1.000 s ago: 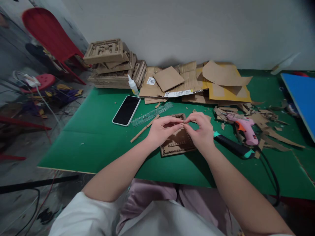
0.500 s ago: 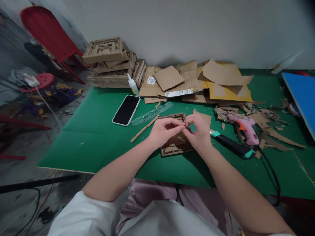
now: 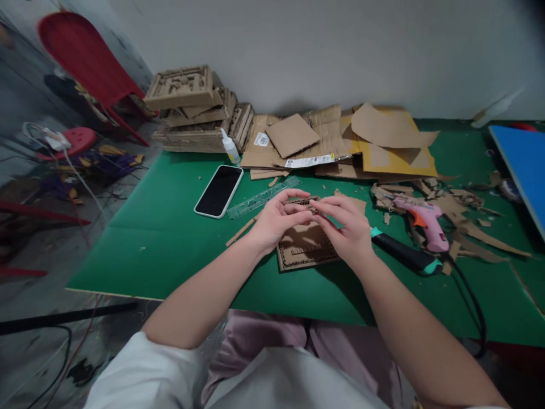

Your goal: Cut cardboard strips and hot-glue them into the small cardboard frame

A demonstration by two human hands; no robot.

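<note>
Over a shallow cardboard tray (image 3: 309,261) with corrugated edges, my two hands meet at the fingertips. A small strip of corrugated cardboard (image 3: 315,211) is pinched between them, partly covered by the fingers. My left hand (image 3: 279,221) closes on its left end with thumb and fingers, the index finger raised and bent. My right hand (image 3: 349,227) grips the other end between thumb and fingers. Below, the tray lies flat, its far side mostly hidden by the hands. A thin cardboard strip (image 3: 242,230) rests left of the tray, partly behind my left hand.
A utility knife (image 3: 402,251) and a pink glue gun (image 3: 426,222) lie at right among cardboard scraps (image 3: 472,230). At left are a phone (image 3: 218,191), a clear ruler (image 3: 259,199) and a glue bottle (image 3: 230,147). Stacked cardboard frames (image 3: 191,113) and flat cardboard sheets (image 3: 293,135) stand behind.
My fingers have spread and shifted their pinch, so more of the small cardboard strip shows. My right hand has moved slightly right, and more of the tray's inside is visible.
</note>
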